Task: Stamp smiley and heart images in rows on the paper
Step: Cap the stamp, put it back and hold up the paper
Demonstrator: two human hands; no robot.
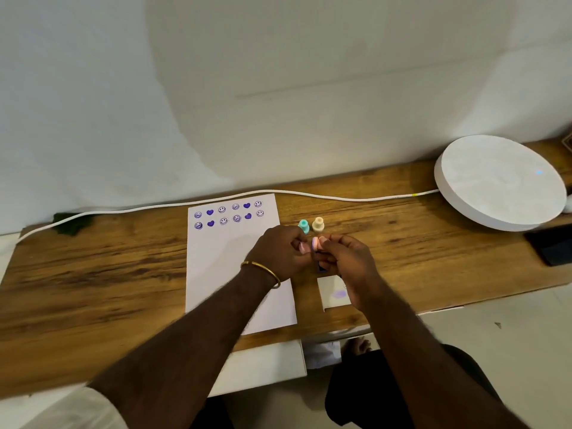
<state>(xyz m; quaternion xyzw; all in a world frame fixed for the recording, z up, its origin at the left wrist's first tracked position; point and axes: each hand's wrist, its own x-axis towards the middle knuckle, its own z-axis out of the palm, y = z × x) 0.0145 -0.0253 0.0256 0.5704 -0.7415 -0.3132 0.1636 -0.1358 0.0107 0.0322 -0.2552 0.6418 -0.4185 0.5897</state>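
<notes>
A white paper (223, 267) lies on the wooden table (108, 274), with two rows of purple smiley and heart prints (229, 213) near its far edge. Just right of the paper, both hands meet above the table. My right hand (346, 261) pinches a small pink stamp (315, 244) at its top. My left hand (278, 252), with a gold bangle on the wrist, curls its fingers beside the same stamp; whether it grips the stamp is hidden. A teal stamp (304, 226) and a cream stamp (318, 224) stand upright just behind the hands.
A small white card (332, 294) with a purple smudge lies under my right wrist. A white cable (278, 193) runs along the table's back edge to a round white device (501, 181) at the right. A dark phone (551, 246) sits at the right edge.
</notes>
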